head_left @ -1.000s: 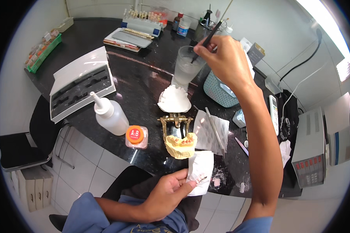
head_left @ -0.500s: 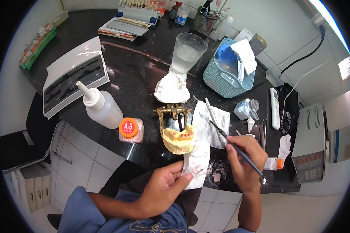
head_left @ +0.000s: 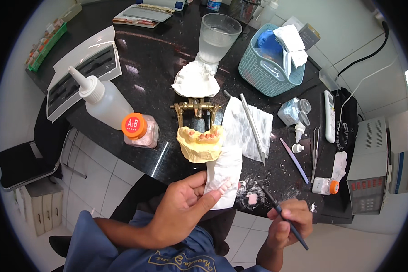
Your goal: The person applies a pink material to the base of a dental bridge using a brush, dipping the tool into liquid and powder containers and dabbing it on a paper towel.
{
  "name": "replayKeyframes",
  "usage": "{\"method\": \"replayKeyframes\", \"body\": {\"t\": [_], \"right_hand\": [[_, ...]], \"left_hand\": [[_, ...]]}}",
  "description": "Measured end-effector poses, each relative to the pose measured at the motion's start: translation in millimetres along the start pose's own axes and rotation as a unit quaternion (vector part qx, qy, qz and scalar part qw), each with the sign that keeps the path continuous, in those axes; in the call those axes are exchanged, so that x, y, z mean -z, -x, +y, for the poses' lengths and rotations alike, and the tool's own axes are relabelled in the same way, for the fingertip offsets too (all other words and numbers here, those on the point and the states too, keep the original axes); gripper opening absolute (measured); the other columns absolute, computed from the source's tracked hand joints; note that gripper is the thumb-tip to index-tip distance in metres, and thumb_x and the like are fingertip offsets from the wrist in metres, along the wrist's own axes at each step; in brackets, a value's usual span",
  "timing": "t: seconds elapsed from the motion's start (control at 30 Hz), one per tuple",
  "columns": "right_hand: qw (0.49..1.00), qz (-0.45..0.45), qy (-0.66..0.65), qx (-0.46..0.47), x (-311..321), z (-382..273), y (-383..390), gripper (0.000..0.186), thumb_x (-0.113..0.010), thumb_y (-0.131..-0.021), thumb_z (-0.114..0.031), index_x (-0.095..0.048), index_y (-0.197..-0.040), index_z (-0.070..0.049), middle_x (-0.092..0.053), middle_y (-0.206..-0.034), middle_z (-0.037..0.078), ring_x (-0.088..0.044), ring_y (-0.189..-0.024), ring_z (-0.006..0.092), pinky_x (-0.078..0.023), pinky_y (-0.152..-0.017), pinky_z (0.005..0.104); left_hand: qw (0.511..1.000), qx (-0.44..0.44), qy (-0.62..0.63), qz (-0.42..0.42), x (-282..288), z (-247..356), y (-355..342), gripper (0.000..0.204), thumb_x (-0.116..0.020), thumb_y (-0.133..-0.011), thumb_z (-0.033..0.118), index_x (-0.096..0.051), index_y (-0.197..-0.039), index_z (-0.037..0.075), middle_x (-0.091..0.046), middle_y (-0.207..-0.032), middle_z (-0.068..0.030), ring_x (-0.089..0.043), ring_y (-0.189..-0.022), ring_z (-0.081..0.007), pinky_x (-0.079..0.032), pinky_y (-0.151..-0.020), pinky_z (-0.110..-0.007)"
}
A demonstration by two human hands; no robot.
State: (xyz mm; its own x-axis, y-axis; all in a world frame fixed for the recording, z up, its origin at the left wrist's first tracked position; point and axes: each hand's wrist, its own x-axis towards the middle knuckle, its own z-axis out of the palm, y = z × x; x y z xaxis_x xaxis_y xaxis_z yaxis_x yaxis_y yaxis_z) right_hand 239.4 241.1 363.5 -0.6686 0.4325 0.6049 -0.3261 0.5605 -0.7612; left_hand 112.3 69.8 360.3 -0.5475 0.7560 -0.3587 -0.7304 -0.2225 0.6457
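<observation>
My left hand [head_left: 181,208] pinches a small row of tooth-coloured dental crowns [head_left: 225,186] between thumb and fingers, over a folded white tissue [head_left: 224,164]. A slim dark brush [head_left: 296,232] is in my right hand [head_left: 289,222]. Its tip points at white powder near a small pink block [head_left: 252,198] by the counter's front edge. Beyond my left hand stands a brass articulator [head_left: 197,107], its yellow lower dental cast [head_left: 199,144] with orange-red tooth stumps facing me. The white upper cast [head_left: 196,80] is folded back on the far side.
To the left are a nozzle bottle [head_left: 106,104], an orange-lidded jar [head_left: 140,131] and an open white case [head_left: 84,72]. Behind the casts stand a glass of water [head_left: 217,38] and a blue basket [head_left: 269,70]. A metal instrument [head_left: 253,127], purple stick [head_left: 294,160] and tweezers [head_left: 315,154] lie right.
My right hand has come down toward me with the brush, its tip moving from over the sheet to beside the powder. The left keeps its pinch. The whole view has shifted slightly.
</observation>
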Motion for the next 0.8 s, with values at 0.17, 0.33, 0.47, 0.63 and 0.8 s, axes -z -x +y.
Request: {"method": "replayKeyframes", "body": {"t": [0.17,0.33,0.47,0.63,0.8], "right_hand": [[0.998,-0.035,-0.023,0.035,-2,10,10,0.021,-0.07,-0.075,-0.006,-0.06,-0.093,0.0,-0.063,-0.075,0.012,-0.063,-0.056,0.0197,-0.052,-0.053,0.0276],[0.995,-0.074,-0.034,0.051,1,11,9,0.023,-0.069,-0.073,-0.004,-0.059,-0.094,-0.002,-0.063,-0.076,0.01,-0.064,-0.059,0.0207,-0.053,-0.053,0.0289],[0.997,-0.064,-0.032,0.042,3,10,12,0.024,-0.069,-0.072,-0.005,-0.059,-0.094,-0.003,-0.062,-0.075,0.009,-0.064,-0.06,0.0206,-0.053,-0.053,0.0294],[0.995,-0.052,0.033,0.083,-5,8,13,0.024,-0.062,-0.089,-0.025,-0.051,-0.092,-0.003,-0.055,-0.07,0.009,-0.054,-0.054,0.0151,-0.044,-0.051,0.0252],[0.989,-0.087,0.053,0.111,1,11,10,0.02,-0.066,-0.085,-0.016,-0.054,-0.094,-0.003,-0.057,-0.071,0.009,-0.058,-0.058,0.0171,-0.046,-0.049,0.0263]], "left_hand": [[1.0,0.006,-0.019,-0.006,0,3,1,0.039,-0.05,-0.098,0.003,-0.043,-0.133,-0.01,-0.057,-0.127,-0.0156,-0.055,-0.117,-0.018,-0.044,-0.102,-0.031],[1.0,0.021,-0.015,-0.015,0,7,1,0.042,-0.048,-0.098,0.002,-0.038,-0.137,-0.011,-0.054,-0.131,-0.0195,-0.053,-0.124,-0.0238,-0.042,-0.106,-0.035],[0.998,0.052,0.012,-0.036,-4,11,1,0.043,-0.048,-0.098,0.004,-0.037,-0.137,-0.011,-0.053,-0.133,-0.0202,-0.053,-0.124,-0.0246,-0.04,-0.108,-0.036],[0.994,0.084,0.056,-0.051,-8,14,4,0.043,-0.043,-0.101,0.009,-0.035,-0.139,-0.01,-0.05,-0.135,-0.021,-0.05,-0.127,-0.0257,-0.038,-0.11,-0.039],[0.993,0.098,0.049,-0.037,-9,16,2,0.046,-0.033,-0.104,0.016,-0.032,-0.14,-0.011,-0.049,-0.136,-0.0213,-0.048,-0.128,-0.0264,-0.036,-0.111,-0.042]]}}
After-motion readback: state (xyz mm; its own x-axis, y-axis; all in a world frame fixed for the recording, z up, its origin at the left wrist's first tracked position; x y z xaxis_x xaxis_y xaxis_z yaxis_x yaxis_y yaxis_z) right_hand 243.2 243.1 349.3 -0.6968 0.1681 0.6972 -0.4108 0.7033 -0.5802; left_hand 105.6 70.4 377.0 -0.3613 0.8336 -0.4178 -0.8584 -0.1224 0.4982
